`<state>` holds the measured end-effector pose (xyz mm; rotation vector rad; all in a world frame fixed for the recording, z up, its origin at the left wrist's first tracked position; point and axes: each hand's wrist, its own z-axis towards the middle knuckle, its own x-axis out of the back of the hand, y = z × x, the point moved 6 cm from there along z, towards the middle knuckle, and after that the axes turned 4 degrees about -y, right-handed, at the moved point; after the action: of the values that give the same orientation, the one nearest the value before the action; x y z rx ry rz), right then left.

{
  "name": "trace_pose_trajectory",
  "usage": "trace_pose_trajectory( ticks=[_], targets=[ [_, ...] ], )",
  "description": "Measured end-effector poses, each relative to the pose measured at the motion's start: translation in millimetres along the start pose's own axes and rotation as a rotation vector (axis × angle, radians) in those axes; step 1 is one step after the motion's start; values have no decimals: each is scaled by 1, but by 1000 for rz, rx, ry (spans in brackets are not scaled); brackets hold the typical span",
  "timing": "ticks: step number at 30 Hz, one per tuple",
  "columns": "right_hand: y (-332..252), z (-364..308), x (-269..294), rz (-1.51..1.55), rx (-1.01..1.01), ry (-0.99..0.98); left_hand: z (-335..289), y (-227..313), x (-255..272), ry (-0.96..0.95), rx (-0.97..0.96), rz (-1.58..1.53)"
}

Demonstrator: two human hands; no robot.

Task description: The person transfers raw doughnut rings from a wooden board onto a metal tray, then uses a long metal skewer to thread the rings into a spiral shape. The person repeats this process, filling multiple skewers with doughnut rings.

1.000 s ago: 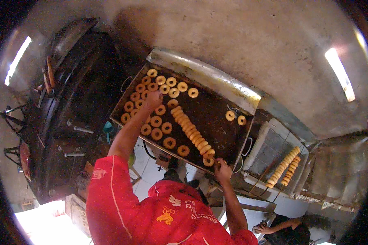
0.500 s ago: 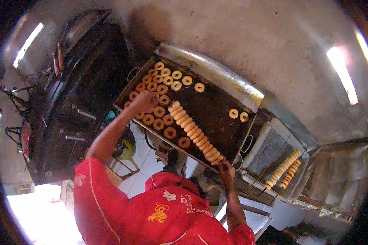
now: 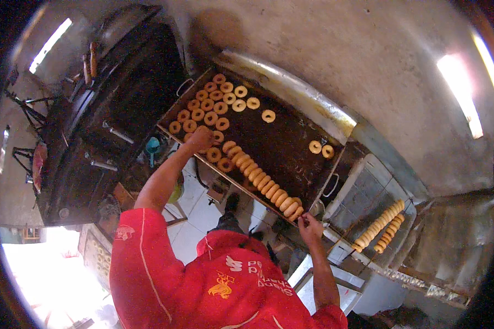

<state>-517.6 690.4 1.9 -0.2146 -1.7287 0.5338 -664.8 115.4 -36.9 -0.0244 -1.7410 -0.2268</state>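
Observation:
A long row of ring doughnuts (image 3: 262, 183), standing on edge one behind another, runs aslant along the near side of a dark metal tray (image 3: 280, 142). At its near right end my right hand (image 3: 311, 226) is closed, pinching what looks like the end of a skewer; the rest of the skewer is hidden inside the rings. Over the left part of the tray, my left hand (image 3: 202, 140) reaches down among loose doughnuts (image 3: 211, 118) lying flat, its fingers curled. What those fingers hold is hidden. Several paler doughnuts (image 3: 239, 105) lie toward the far side.
Two pale doughnuts (image 3: 321, 148) lie at the tray's right end. Right of the tray, two filled skewers (image 3: 379, 226) rest across a tiled ledge (image 3: 362, 192). A dark metal oven-like unit (image 3: 115, 115) with handles stands at left. A wall (image 3: 335, 55) rises behind the tray.
The row of doughnuts lies closer to the tray's near edge than before, over spots where flat doughnuts showed. My left hand has shifted slightly nearer the tray's near edge. The view has moved a little.

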Motion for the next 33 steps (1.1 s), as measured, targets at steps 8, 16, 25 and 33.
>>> trace_pose_trajectory(
  ticks=[8,16,25,33],
  targets=[
    [-15,41,-31,-44,27,-25,-28,-17,0,192,-71,-52],
    [-25,40,-53,107,83,64,9,-92,-1,-267,299,-149],
    [-113,93,-68,601,105,337,-151,-17,308,855,266,-149],
    [-196,75,4,843,-1,245,-384,12,228,892,601,-408]
  ],
)
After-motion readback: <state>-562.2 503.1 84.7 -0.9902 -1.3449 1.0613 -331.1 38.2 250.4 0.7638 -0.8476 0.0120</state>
